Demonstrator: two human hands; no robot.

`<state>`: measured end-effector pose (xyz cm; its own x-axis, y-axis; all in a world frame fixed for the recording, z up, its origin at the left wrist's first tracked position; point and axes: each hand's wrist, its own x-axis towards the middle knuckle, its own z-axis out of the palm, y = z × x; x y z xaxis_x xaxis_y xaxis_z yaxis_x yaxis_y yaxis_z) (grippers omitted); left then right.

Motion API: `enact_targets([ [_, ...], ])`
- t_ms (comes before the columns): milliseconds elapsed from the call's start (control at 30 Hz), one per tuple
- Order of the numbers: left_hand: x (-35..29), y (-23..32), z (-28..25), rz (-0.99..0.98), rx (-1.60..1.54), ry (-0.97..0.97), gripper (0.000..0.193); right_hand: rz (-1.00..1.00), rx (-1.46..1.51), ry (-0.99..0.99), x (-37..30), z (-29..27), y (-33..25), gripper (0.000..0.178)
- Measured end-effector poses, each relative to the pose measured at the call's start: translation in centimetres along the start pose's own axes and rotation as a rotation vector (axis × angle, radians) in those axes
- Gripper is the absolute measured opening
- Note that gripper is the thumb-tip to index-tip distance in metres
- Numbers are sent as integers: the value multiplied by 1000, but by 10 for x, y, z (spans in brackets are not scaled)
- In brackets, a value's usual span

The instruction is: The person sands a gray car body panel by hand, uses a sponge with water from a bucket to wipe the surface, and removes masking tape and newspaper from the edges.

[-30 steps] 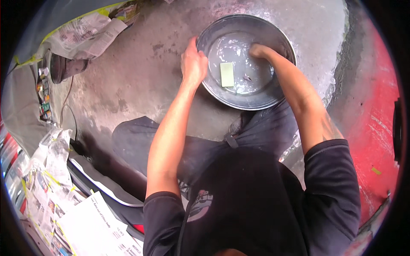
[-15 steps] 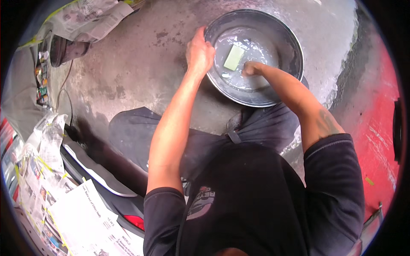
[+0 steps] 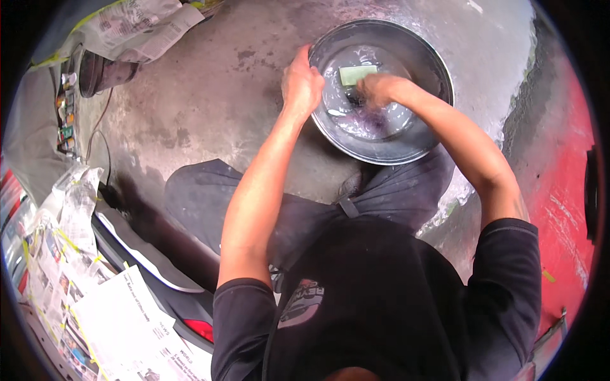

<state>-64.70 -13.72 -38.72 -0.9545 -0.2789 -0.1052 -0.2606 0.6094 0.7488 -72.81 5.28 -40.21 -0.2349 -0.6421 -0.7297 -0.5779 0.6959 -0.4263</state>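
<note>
A round dark basin [image 3: 381,151] with shallow water in it stands in front of my crossed legs. My left hand [image 3: 302,86] is closed on its left rim, fingers over the edge. Inside the basin lies a pale green rectangular block [image 3: 358,74], like a sponge or a bar of soap. My right hand [image 3: 379,91] is over the water just beside the block, smeared by motion. A dark patch shows beneath its fingers; whether it is a held thing or a shadow is unclear.
Newspaper sheets [image 3: 121,317] with yellow tape cover a car part at lower left. A dark bucket [image 3: 108,73] stands at upper left, a thin cable [image 3: 101,133] near it. Red-painted surface [image 3: 565,209] lies to the right; grey concrete floor [image 3: 210,95] surrounds the basin.
My right hand has moved slightly up in the basin, and its elbow swung outward. The green block has turned from upright to nearly crosswise and shifted away from me. My left hand keeps its hold.
</note>
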Motion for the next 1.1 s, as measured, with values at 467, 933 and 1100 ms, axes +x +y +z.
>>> enact_targets([
  [467,5,19,4,-46,18,-89,51,263,-203,44,159,97,17,39],
  [933,3,5,7,-16,47,-11,52,215,-131,-102,154,169,57,37],
  [1100,1,0,-3,-41,42,-6,54,133,-112,-83,156,167,62,36],
])
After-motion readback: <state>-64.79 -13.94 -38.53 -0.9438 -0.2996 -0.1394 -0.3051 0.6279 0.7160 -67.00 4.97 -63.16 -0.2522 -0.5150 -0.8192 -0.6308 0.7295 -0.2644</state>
